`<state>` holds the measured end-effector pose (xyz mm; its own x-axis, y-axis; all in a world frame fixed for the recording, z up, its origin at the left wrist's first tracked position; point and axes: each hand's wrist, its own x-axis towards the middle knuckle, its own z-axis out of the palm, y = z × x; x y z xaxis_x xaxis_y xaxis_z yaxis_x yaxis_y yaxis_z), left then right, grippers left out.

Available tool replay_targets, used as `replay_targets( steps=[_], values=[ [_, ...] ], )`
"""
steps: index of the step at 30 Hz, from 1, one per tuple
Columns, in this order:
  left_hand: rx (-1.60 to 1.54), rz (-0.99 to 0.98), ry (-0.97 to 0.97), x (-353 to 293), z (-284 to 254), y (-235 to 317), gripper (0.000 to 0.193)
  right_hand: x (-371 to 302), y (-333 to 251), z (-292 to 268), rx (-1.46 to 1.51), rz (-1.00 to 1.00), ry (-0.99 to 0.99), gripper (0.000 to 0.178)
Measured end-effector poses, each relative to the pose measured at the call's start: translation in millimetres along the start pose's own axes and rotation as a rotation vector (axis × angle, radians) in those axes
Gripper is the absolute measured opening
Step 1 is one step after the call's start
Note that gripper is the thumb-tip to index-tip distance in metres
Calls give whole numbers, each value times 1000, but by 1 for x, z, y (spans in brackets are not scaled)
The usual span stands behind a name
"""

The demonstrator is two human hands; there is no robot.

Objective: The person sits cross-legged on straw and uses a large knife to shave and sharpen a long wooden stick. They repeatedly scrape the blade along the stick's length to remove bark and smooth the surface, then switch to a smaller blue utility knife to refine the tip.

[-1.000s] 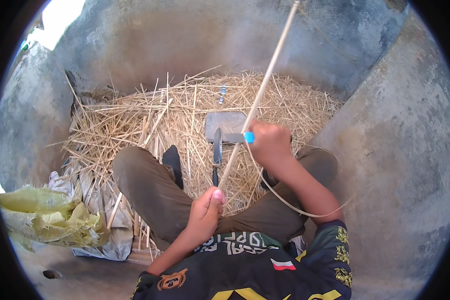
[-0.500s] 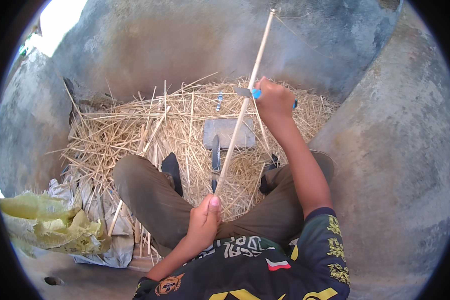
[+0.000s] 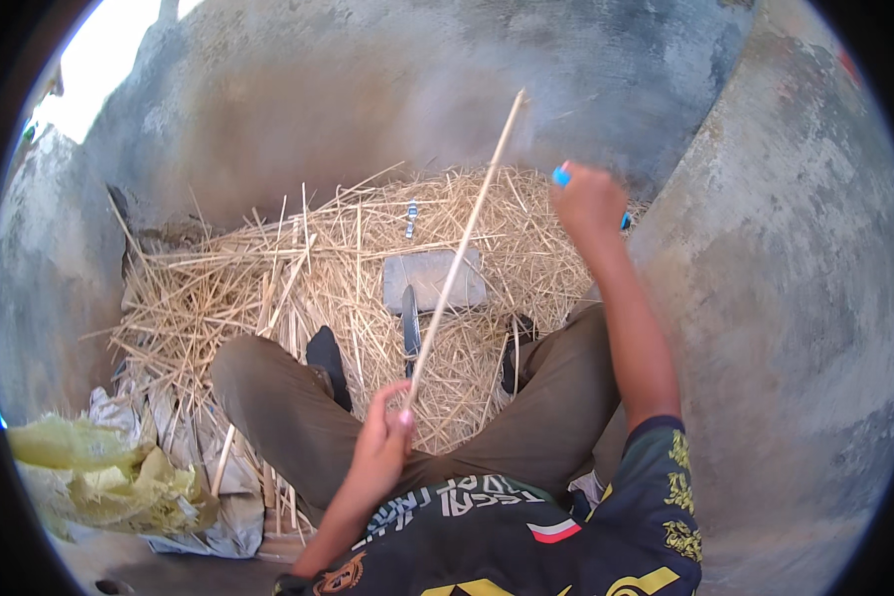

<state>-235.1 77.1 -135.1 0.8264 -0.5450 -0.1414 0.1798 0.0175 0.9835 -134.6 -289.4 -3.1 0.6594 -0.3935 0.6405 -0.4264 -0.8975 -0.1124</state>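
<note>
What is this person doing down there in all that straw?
A person sits on a pile of straw between concrete walls. The left hand pinches the lower end of a thin pale stick, which slants up and away. The right hand, raised beside it, grips a small blue-handled tool. A grey flat stone and a dark blade lie between the legs.

Concrete walls (image 3: pixel 765 298) close in top and right; straw (image 3: pixel 268 288) heaps the centre, a grey block (image 3: pixel 432 278) and a knife (image 3: pixel 410 323) lying there (knees below). Open air remains upper centre around the stick (image 3: pixel 467 233).
</note>
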Motion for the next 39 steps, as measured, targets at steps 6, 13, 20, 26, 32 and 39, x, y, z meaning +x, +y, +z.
replay_targets(
  steps=[6,13,20,26,32,39],
  values=[
    [-81,-51,-28,54,-7,17,38,-103,-52,30,357,-362,13,15],
    [-101,66,59,52,-4,-16,40,-134,-67,38,409,-472,-153,8],
    [-301,-173,-95,53,-9,-11,27,-136,-66,61,326,-222,-281,29],
    [-481,-269,-155,44,-3,-4,22,-138,-73,75,373,-342,-206,30],
    [-302,-126,-85,31,16,-11,24,-122,-67,85,318,-376,-131,24],
    [-92,-56,-235,-1,34,-19,21,-10,10,40,122,136,-81,25]
  ],
)
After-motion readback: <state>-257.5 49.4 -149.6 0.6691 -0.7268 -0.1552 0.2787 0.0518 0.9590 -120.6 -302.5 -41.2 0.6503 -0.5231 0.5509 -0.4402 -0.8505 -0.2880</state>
